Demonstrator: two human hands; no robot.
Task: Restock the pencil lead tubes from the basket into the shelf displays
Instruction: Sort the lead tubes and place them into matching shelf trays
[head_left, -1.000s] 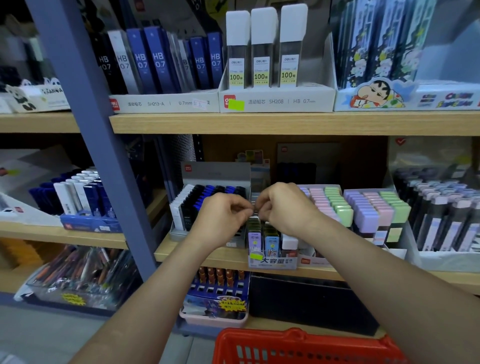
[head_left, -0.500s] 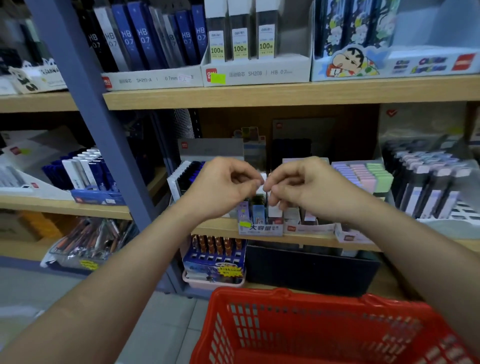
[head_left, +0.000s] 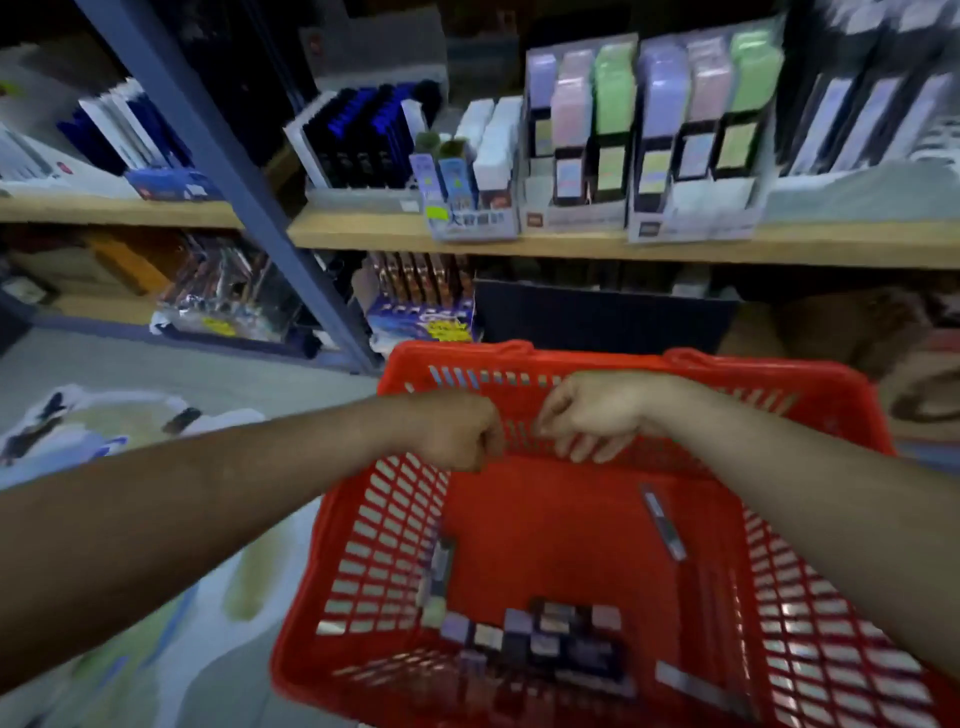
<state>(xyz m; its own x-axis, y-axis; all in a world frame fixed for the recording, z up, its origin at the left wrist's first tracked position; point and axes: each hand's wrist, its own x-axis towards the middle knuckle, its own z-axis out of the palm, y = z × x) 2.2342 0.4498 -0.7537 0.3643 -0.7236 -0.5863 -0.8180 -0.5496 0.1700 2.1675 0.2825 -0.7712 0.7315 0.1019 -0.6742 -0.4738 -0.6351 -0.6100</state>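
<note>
A red plastic basket sits low in front of me. Several small pencil lead tubes lie clustered on its floor, one lone tube lies further right, and another leans by the left wall. Both hands hover over the basket's far end, almost touching. My left hand is closed in a fist with nothing visible in it. My right hand has thumb and forefinger pinched and the other fingers hanging loose; blur hides whether it holds anything. The shelf displays with pastel tubes stand above.
A wooden shelf board carries several display boxes side by side. A slanted blue steel upright runs left of the basket. A dark bin stands under the shelf behind the basket. Packaged goods lie on the floor at left.
My view has tipped down from the shelf to the basket. Both hands have dropped from the small display box to above the basket's far rim, still close together.
</note>
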